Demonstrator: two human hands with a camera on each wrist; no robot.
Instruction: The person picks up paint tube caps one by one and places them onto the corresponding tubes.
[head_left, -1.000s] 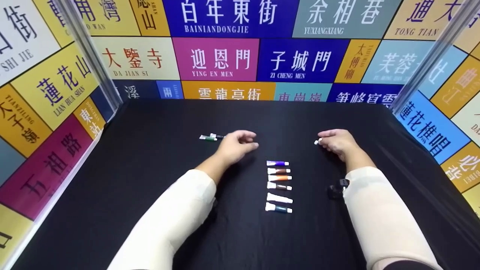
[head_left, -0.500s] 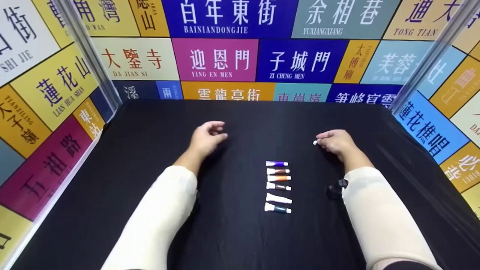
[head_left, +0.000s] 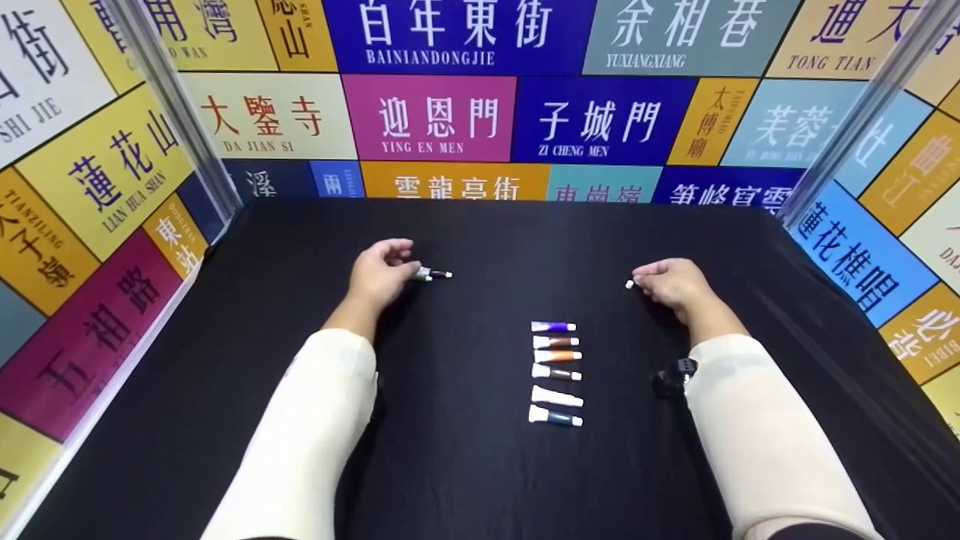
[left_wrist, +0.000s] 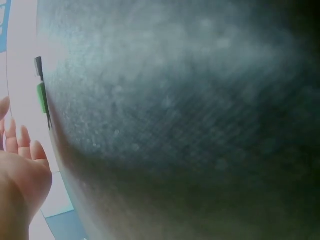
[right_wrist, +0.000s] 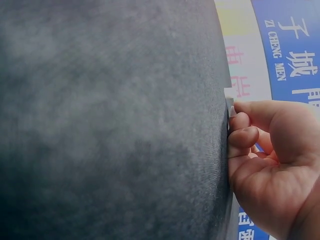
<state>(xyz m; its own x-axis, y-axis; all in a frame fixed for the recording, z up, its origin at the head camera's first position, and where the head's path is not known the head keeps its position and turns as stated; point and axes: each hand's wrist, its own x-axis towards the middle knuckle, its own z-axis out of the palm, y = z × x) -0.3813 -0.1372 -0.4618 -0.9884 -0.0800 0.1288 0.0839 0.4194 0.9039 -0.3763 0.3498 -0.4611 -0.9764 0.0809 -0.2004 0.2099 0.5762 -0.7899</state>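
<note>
Just beside my loosely spread left grip (head_left: 377,276), toward the counter's (head_left: 517,240) far edge, lie a green tube (head_left: 424,278) and black tube (head_left: 441,274), parallel to that edge, caps facing the right edge. My right grip (head_left: 672,287) pinches a white-tipped piece (head_left: 629,284).

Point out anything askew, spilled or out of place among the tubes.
Nothing looks spilled. In the row, the white tube and dark teal tube slant slightly, capped ends nearer the person, whereas the purple tube lies nearly level. Nothing else stands out.
</note>
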